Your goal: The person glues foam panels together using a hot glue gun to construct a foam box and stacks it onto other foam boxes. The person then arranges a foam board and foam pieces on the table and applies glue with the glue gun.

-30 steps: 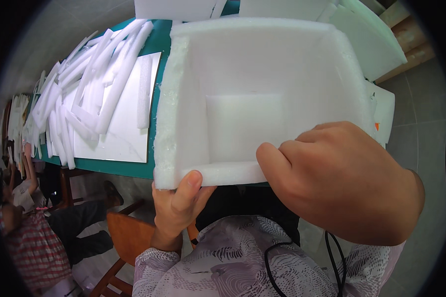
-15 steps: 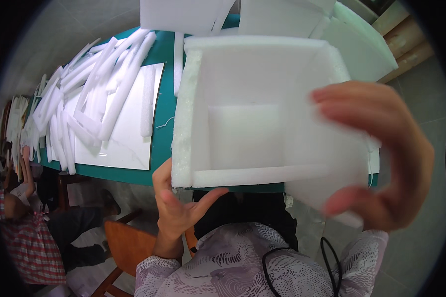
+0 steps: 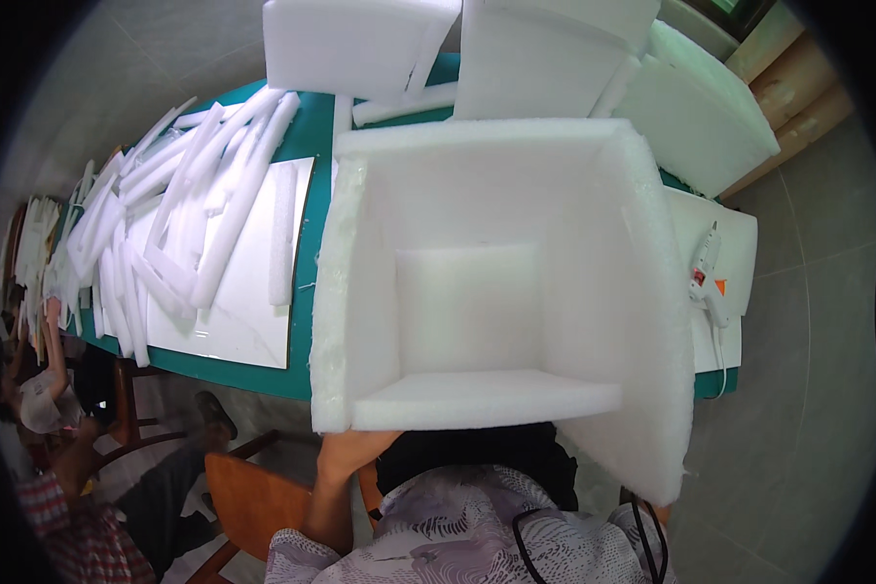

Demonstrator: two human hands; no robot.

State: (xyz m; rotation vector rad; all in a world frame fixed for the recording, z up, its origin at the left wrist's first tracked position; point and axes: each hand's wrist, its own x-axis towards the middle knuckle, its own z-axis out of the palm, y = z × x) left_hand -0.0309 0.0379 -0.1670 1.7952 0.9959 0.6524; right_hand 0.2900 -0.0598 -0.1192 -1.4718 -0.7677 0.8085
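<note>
Fingers of both hands hidden beneath foam box (image 3: 496,282), grip indeterminate; left wrist (image 3: 346,457) visible below. Beyond: green tabletop (image 3: 307,321), foam strips (image 3: 214,214), tiled floor.

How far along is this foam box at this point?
Done: the foam box has its bottom and four walls in place. In hand: the left hand holds it from below its near edge; the right hand is hidden behind the box. Left, as far as visible: loose foam strips and slabs lie unused on the green table; a glue gun rests alongside.
</note>
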